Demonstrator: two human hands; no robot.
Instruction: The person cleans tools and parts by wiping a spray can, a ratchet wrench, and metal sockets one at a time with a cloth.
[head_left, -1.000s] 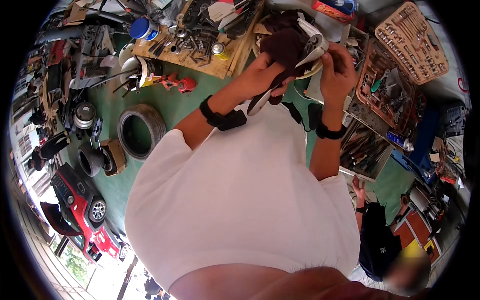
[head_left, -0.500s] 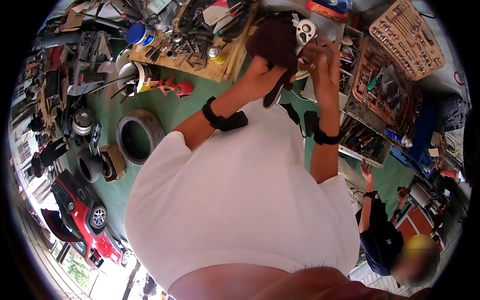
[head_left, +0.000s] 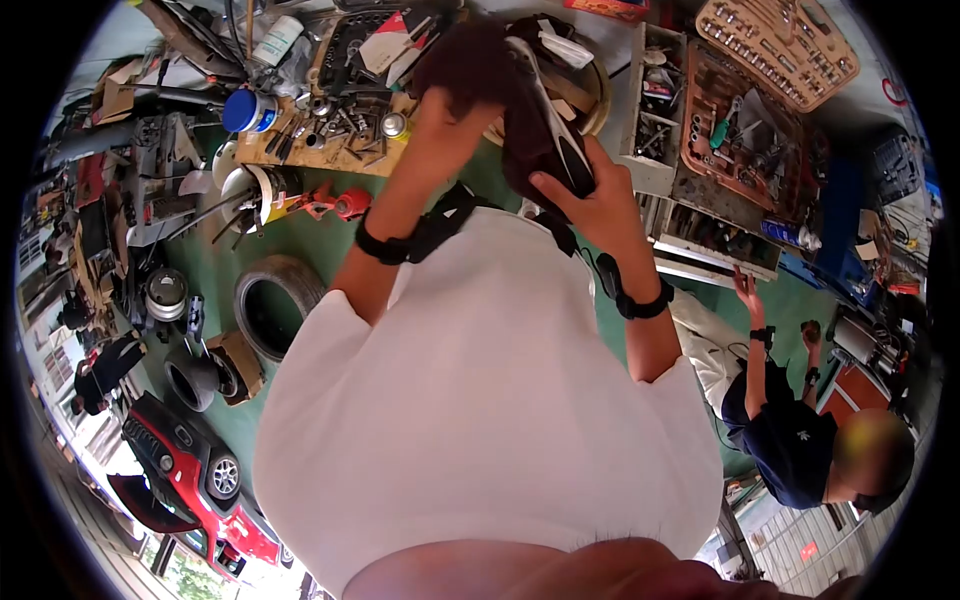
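Two hands share the load here. My left hand is curled into the dark cloth, some fingertips lost in its folds; my right hand grips the near end of the long, metal-edged tool, thumb laid over the top. The tool sits tilted between them, cloth along its left side, to the right of the desk. I'd want that right grip firm, since I can't see whether anything supports the far end, and the loose cloth gathered into the left palm so nothing snags.
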